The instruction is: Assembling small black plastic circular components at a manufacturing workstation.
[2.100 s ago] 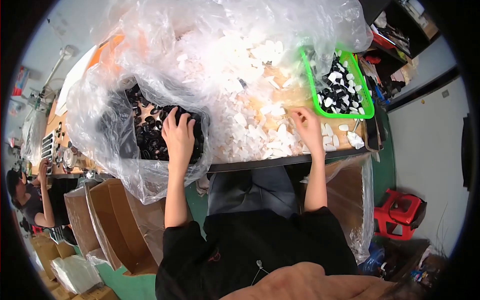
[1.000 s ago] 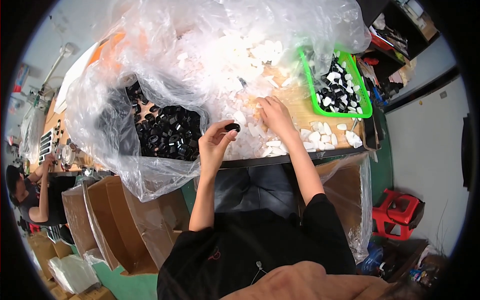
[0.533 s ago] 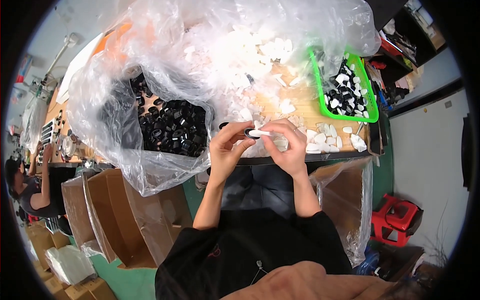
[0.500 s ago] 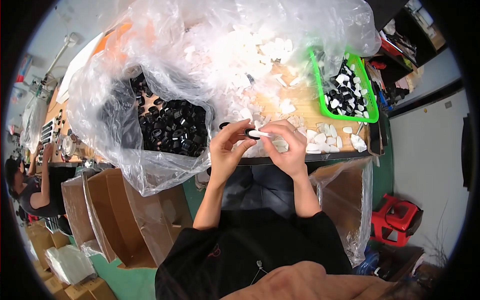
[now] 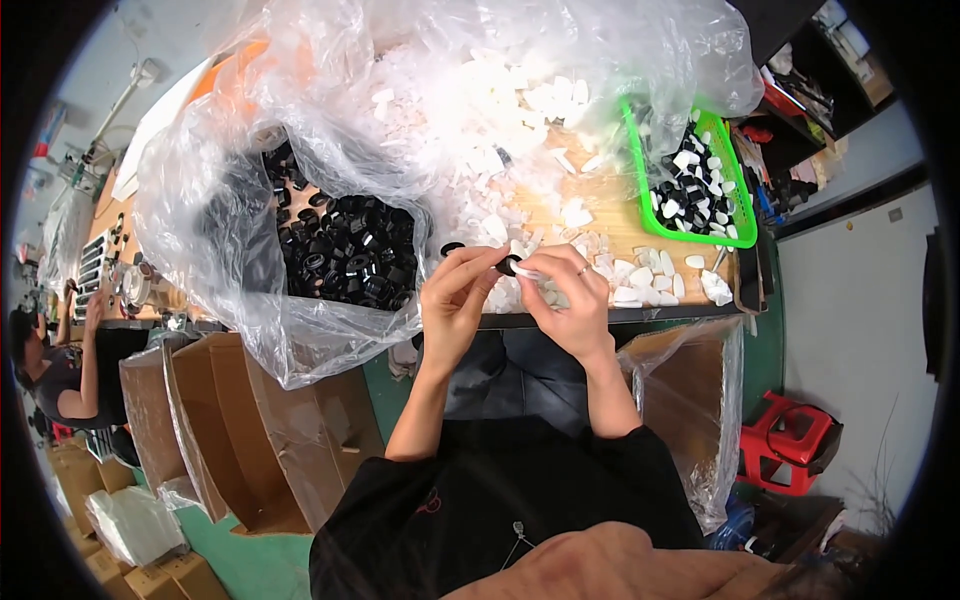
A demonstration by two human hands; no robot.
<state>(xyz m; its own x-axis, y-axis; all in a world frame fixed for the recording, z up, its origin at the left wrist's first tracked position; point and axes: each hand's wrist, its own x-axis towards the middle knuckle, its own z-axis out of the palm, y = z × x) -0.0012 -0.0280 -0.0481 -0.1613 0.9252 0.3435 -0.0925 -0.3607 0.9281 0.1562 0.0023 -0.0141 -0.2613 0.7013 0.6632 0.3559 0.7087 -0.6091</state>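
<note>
Over the table's front edge my two hands meet. My left hand (image 5: 455, 300) pinches a small round black cap-like part (image 5: 507, 265) between thumb and fingers. My right hand (image 5: 572, 300) has its fingers closed on a small white oval piece (image 5: 526, 271), which touches the black part; the fingertips hide some of both. Just beyond my left fingers lies another black part (image 5: 452, 248). To the left, an opened clear plastic bag (image 5: 250, 345) holds a heap of black parts (image 5: 350, 250). White oval pieces (image 5: 645, 280) lie scattered to the right of my right hand.
A green basket (image 5: 745, 237) with mixed black and white pieces stands at the right. Clear plastic sheeting (image 5: 690, 50) drapes the far side. Cardboard boxes (image 5: 220, 420) stand below the table, a red stool (image 5: 795, 440) at the right. Another person (image 5: 75, 385) works at far left.
Both hands stay together in nearly the same place. My right fingers have closed further over the white piece, and the black part has turned a little between my fingers.
</note>
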